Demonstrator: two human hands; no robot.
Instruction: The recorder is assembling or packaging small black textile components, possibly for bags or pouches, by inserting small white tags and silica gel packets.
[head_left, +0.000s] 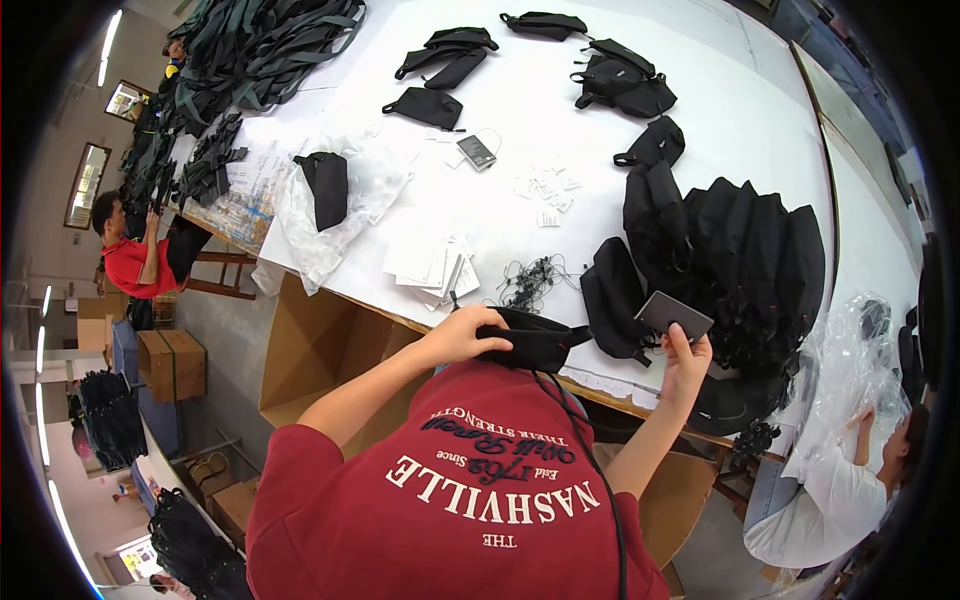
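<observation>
My left hand (462,337) grips one end of a black fabric pouch (538,346) at the table's near edge, right against my shirt. The pouch's upper side looks parted, though its inside is too dark to make out. Raised to the right, my right hand (687,362) pinches a flat dark grey card (674,314) between thumb and fingers. Beyond the left hand lies a stack of white paper tags (432,268). A tangle of thin black cords (535,285) sits beside it. Another black pouch (612,296) lies just left of the grey card.
A large heap of black pouches (765,250) covers the table's right side. More pouches (620,82) lie farther back. A clear plastic bag (372,190) is at left, with straps (265,55) piled behind. Cardboard boxes (320,340) stand below the edge. Two people work nearby, left and right.
</observation>
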